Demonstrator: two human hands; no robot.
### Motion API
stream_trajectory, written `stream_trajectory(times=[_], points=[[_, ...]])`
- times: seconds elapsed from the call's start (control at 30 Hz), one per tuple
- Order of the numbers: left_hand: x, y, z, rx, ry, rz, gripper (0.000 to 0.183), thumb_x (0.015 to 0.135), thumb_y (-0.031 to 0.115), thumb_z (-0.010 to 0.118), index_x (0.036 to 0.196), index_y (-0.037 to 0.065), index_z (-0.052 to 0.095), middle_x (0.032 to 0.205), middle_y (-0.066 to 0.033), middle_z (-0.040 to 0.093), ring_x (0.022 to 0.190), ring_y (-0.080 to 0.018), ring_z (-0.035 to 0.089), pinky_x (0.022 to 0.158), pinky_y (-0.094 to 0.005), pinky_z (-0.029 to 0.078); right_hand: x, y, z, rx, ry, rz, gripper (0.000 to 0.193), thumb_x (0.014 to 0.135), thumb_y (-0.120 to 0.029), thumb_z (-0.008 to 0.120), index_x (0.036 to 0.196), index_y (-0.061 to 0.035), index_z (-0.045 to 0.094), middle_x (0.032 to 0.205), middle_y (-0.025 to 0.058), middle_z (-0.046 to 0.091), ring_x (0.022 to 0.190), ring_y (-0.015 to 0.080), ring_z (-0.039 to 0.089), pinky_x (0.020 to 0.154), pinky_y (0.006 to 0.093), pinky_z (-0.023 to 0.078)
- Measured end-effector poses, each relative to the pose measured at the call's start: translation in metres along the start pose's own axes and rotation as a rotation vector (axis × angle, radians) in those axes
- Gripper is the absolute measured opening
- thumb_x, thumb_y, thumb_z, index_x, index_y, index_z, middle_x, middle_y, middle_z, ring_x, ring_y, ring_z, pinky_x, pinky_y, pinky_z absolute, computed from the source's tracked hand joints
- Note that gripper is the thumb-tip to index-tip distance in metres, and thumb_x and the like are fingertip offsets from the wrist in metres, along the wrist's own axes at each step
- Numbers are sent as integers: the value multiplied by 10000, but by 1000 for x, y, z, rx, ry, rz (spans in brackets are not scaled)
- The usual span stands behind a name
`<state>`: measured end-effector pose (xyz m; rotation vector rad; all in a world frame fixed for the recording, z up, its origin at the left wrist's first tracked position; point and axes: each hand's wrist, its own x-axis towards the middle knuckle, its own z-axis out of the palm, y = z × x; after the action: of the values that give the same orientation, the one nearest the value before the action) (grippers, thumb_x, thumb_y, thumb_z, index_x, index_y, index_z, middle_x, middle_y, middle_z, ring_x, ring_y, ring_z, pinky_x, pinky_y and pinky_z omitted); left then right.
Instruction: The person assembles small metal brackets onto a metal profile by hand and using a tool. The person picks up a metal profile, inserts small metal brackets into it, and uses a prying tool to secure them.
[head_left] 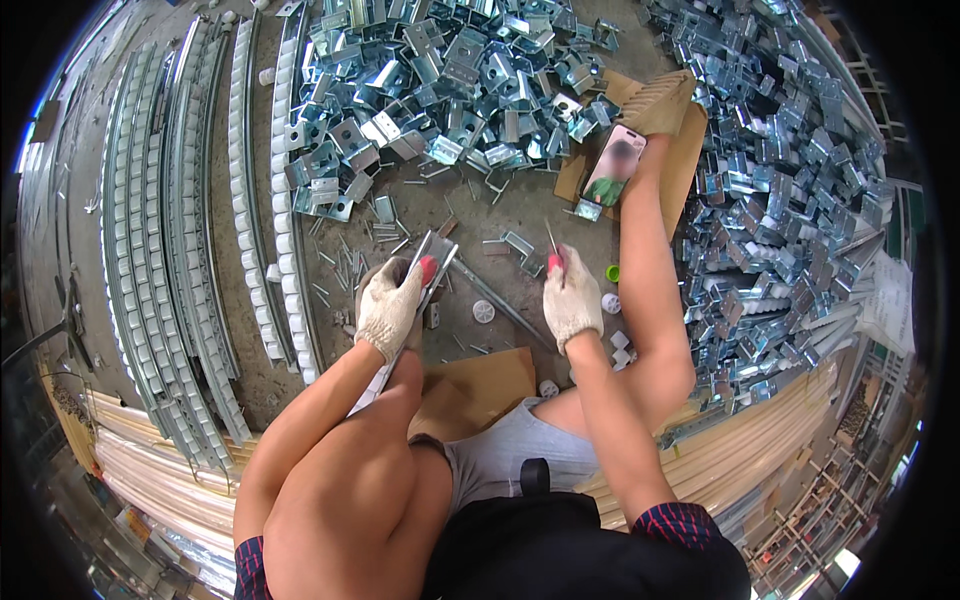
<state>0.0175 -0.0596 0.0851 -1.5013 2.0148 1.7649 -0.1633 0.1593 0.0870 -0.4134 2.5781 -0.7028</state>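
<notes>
My left hand [392, 303], in a cream knit glove with red on the fingertips, is closed round a metal channel [437, 254] above my left knee. The channel slants down toward my lap, partly hidden by the hand and forearm. My right hand [573, 303], gloved alike, pinches a thin metal pin [551, 238] that points up and away from me. The two hands are apart. Between them on the floor lie a bent metal bracket [521, 248], a long thin bar [505, 305] and a white plastic wheel [484, 311].
Loose pins [345, 272] are scattered left of my left hand. Metal brackets are heaped ahead [440, 90] and at the right [760, 190]. Roller tracks with white wheels [285, 200] lie at the left. A phone [617, 165] leans by my right foot on cardboard [690, 150].
</notes>
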Motion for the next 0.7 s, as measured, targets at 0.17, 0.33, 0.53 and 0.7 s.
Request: stream_trajectory(times=[0.17, 0.33, 0.53, 0.7], points=[[-2, -8, -12, -163, 129, -90, 575, 1038, 498, 563, 1151, -45, 717, 896, -105, 709, 850, -174, 613, 827, -329, 494, -6, 27, 13, -192, -1, 126, 421, 1037, -259, 557, 1445, -155, 551, 1390, 231, 587, 1184, 465, 644, 985, 548, 531], [5, -15, -7, 36, 57, 11, 614, 959, 535, 650, 1109, -52, 750, 1031, -179, 782, 958, -262, 745, 884, -370, 542, -17, 3, 17, -246, 172, -110, 558, 895, -237, 753, 1426, -182, 592, 1356, 173, 580, 1245, 406, 575, 1041, 521, 486], [6, -13, -6, 15, 196, -158, 609, 996, 550, 595, 1167, -11, 760, 1062, -211, 765, 1005, -290, 733, 930, -376, 529, -15, 3, 28, -327, 156, -317, 423, 869, -297, 779, 1262, -163, 693, 1312, 149, 609, 1285, 360, 543, 1058, 534, 438], [11, -23, -10, 192, -2, 78, 658, 1066, 563, 521, 1256, -38, 711, 930, -91, 718, 864, -145, 622, 830, -338, 507, -17, 9, 33, -352, 91, -286, 474, 849, -428, 797, 1228, -156, 709, 1301, 148, 621, 1274, 351, 551, 1052, 525, 429]])
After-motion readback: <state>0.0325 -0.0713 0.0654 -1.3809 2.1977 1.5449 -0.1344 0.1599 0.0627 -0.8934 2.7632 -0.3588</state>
